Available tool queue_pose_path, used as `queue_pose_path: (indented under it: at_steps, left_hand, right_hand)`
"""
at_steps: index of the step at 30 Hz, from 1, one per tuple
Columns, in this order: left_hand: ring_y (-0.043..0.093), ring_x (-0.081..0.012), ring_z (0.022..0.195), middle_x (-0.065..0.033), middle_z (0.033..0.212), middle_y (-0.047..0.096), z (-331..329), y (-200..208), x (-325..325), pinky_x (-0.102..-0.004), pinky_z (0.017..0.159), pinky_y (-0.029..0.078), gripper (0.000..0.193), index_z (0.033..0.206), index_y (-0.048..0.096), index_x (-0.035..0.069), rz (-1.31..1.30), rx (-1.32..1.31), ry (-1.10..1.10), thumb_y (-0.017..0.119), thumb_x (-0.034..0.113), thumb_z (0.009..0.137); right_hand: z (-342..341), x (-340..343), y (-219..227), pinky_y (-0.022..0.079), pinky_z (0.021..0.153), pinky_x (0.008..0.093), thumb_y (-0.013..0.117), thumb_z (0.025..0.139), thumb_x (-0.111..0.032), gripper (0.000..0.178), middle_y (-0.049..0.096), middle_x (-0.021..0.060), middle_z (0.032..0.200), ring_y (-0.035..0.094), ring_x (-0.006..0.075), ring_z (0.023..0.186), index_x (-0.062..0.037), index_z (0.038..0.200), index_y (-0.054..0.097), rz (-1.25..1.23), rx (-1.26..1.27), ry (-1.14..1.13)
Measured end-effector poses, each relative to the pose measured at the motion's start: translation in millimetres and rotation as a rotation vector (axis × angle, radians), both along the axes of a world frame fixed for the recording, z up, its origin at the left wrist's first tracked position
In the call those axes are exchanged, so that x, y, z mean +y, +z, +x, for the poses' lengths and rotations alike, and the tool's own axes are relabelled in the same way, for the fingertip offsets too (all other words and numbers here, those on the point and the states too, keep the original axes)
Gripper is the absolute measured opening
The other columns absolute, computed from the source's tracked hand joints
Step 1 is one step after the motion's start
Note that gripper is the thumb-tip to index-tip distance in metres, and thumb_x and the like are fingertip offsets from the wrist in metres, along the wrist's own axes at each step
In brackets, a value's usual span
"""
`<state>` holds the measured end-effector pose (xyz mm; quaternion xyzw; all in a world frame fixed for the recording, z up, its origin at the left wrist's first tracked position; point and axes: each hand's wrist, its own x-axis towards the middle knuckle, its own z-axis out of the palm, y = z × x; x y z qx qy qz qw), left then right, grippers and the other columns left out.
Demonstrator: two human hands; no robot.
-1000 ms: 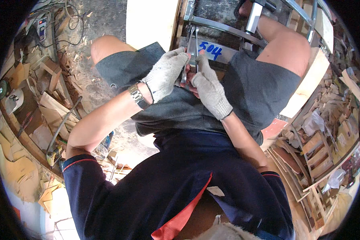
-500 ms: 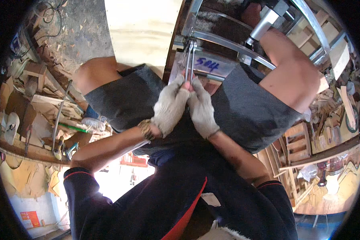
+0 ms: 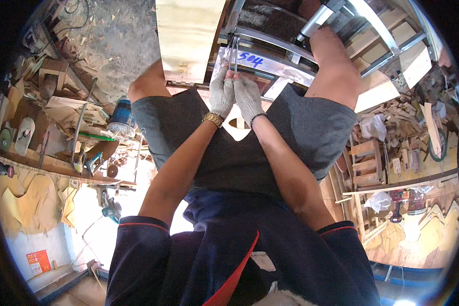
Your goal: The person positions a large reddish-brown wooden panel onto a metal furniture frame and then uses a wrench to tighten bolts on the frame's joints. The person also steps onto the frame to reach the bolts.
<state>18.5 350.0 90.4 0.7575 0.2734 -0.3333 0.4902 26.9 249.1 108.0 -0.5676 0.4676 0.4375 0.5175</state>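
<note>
My left hand and my right hand are side by side between my knees, both in whitish knit gloves with bare fingertips showing. Their fingers are closed around the near end of a slim silver metal tool with two narrow shafts. The tool points away from me, and its far end reaches the corner of a silver metal frame. Just right of the tool is a pale panel with blue handwriting. The gloves hide the tool's near end, and its exact kind cannot be made out.
A light plywood board stands left of the frame. A silver cylinder crosses the frame near my right knee. Wood scraps lie at left beside a blue container. More offcuts and a wooden rack are at right.
My forearms now reach straighter forward, with the hands closer to the frame and farther from my body. The whole view has shifted, showing more of both knees. Both hands keep their grip.
</note>
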Motion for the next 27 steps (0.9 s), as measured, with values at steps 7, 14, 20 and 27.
queue_pose_path:
  at_steps: [7, 14, 20, 27]
  left_hand:
    - [0.070, -0.0382, 0.114, -0.0315, 0.120, 0.070, -3.1, -4.8, 9.9, -0.0403, 0.098, 0.052, 0.068, 0.146, 0.054, -0.005, -0.028, 0.079, -0.013, 0.055, 0.046, 0.101]
    - [0.066, -0.0318, 0.101, -0.0246, 0.112, 0.071, 15.0, 9.9, -4.5, -0.0406, 0.091, 0.052, 0.054, 0.132, 0.063, -0.003, 0.090, 0.208, -0.004, 0.049, 0.043, 0.107]
    - [0.070, -0.0342, 0.087, -0.0239, 0.094, 0.072, 51.0, 28.8, -17.8, -0.0429, 0.081, 0.054, 0.040, 0.124, 0.066, -0.001, 0.241, 0.245, -0.200, 0.050, 0.027, 0.101]
    - [0.060, -0.0184, 0.052, -0.0114, 0.071, 0.063, 94.2, 29.2, -27.8, -0.0328, 0.044, 0.048, 0.032, 0.105, 0.064, -0.002, 0.173, 0.458, -0.181, 0.049, 0.026, 0.104]
  right_hand:
    - [1.5, 1.6, 2.6, 0.050, 0.087, 0.0557, 0.044, 0.107, -0.036, 0.046, 0.072, 0.0270, 0.102, 0.067, 0.0466, 0.098, 0.0000, 0.107, 0.072, -0.195, -0.216, 0.372]
    - [12.5, 0.9, 0.4, 0.054, 0.083, 0.0525, 0.037, 0.109, -0.039, 0.055, 0.074, 0.0276, 0.096, 0.071, 0.0436, 0.093, 0.0010, 0.104, 0.075, -0.105, -0.164, 0.157]
    - [51.1, -13.4, 17.8, 0.057, 0.067, 0.0393, 0.039, 0.109, -0.034, 0.049, 0.074, 0.0145, 0.089, 0.070, 0.0257, 0.077, -0.0025, 0.108, 0.076, 0.066, 0.056, -0.205]
    - [93.4, -33.7, 22.0, 0.052, 0.052, 0.0414, 0.046, 0.106, -0.037, 0.047, 0.071, 0.0166, 0.090, 0.066, 0.0267, 0.066, 0.0025, 0.115, 0.070, 0.177, 0.406, -0.300]
